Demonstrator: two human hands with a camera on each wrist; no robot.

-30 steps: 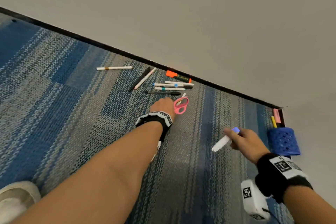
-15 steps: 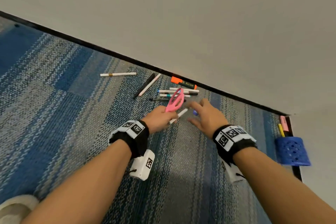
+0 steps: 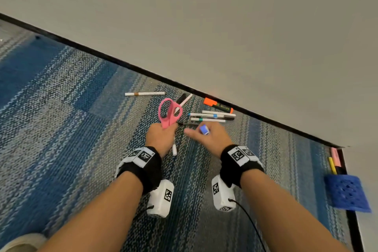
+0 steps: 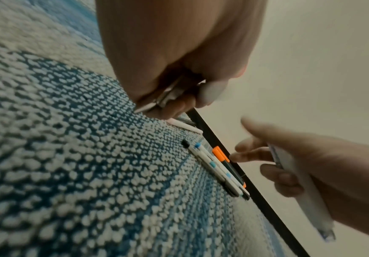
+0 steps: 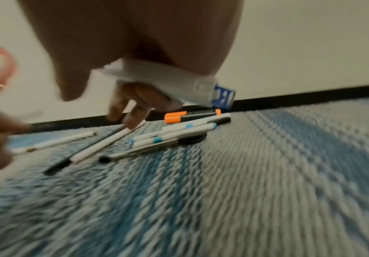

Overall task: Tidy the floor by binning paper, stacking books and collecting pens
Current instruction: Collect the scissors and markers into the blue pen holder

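Holding: the left hand [image 3: 161, 139] is curled round the blades of the pink scissors [image 3: 169, 113], handles up, with a white pen [image 3: 174, 148] in the same grip, its end poking out below the palm.
Right hand [image 3: 208, 137]: a white marker [image 3: 204, 129] with a blue cap is tucked across the palm under curled fingers; forefinger and thumb reach out, loose, toward the pens on the floor.
Right wrist view: the outstretched fingers [image 5: 133, 111] are just above the pens; blurred, so I cannot tell whether they touch one.
Black pen [image 3: 189, 124]: on the carpet between the two hands.
Pen cluster [image 3: 212, 116]: several white pens with blue and teal bands, lying side by side beyond the right hand.
Orange highlighter [image 3: 217, 105]: beside the cluster, against the black skirting.
Crossed pair: a black pen [image 3: 181, 98] and a white pen [image 3: 186, 99] behind the scissors.
Lone pen [image 3: 144, 93]: white with a brown band, apart to the left.
Holder [image 3: 346, 193]: blue, perforated, at the right wall, well apart from the hands, with a yellow and a pink marker standing in it.
Floor [image 3: 61, 129]: blue and grey patterned carpet.
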